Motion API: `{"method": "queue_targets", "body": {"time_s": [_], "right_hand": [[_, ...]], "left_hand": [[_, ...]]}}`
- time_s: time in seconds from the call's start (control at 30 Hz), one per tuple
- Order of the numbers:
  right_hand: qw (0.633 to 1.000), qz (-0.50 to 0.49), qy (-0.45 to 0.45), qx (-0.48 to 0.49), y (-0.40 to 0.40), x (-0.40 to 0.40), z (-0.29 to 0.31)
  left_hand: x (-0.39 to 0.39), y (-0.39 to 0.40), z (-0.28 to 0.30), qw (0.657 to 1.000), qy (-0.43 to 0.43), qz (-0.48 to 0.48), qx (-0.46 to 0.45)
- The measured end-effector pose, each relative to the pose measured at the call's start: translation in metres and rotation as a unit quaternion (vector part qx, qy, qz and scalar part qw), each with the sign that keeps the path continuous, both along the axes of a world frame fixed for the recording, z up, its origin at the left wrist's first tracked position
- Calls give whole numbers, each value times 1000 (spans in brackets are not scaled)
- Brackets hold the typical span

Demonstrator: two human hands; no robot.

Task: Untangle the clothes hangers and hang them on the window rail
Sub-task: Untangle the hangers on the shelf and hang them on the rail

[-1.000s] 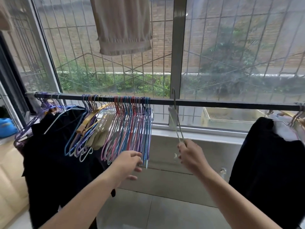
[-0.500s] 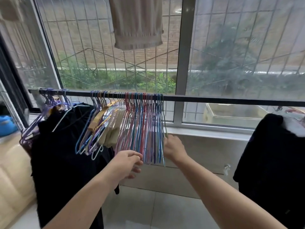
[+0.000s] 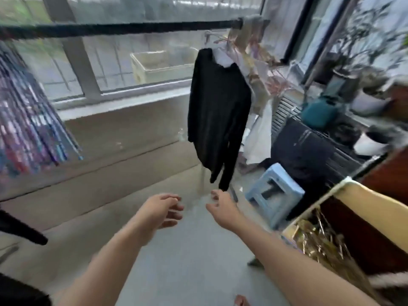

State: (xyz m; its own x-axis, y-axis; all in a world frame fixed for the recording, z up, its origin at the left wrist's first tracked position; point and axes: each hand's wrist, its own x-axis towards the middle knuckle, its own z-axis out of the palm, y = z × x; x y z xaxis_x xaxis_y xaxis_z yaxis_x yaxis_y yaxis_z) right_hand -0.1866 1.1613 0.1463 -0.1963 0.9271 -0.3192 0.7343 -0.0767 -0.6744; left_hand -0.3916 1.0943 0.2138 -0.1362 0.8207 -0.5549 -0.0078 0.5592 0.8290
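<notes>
The black window rail (image 3: pixel 132 27) crosses the top of the blurred head view. A dense bunch of coloured hangers (image 3: pixel 26 124) hangs from it at the far left edge. My left hand (image 3: pixel 160 212) and my right hand (image 3: pixel 221 208) are low in the middle, over the floor, well below the rail. Both hold nothing, with fingers loosely curled and apart. A black long-sleeved garment (image 3: pixel 217 111) hangs from the rail's right end, its sleeve tip just above my right hand.
A light blue plastic stool (image 3: pixel 274 193) stands on the floor to the right. Behind it is a dark box-like object (image 3: pixel 309 155) and a cluttered shelf with a teal can (image 3: pixel 319 112). A cardboard box (image 3: pixel 353 219) with straw sits at lower right. More pale clothes (image 3: pixel 258 85) hang beside the black garment.
The view has swung right and down. My right hand has left the hangers on the rail and both hands have dropped low, holding nothing.
</notes>
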Motion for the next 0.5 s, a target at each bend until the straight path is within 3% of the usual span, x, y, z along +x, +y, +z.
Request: {"method": "queue_targets", "body": {"time_s": [0.17, 0.3, 0.5], "right_hand": [[979, -165, -76, -89, -69, 192, -65], [940, -256, -130, -185, -156, 341, -108], [917, -236, -192, -256, -242, 509, -169]], "left_hand": [[118, -23, -53, 991, -10, -113, -73], [223, -53, -99, 974, 10, -181, -136], [380, -90, -160, 962, -8, -172, -211]]}}
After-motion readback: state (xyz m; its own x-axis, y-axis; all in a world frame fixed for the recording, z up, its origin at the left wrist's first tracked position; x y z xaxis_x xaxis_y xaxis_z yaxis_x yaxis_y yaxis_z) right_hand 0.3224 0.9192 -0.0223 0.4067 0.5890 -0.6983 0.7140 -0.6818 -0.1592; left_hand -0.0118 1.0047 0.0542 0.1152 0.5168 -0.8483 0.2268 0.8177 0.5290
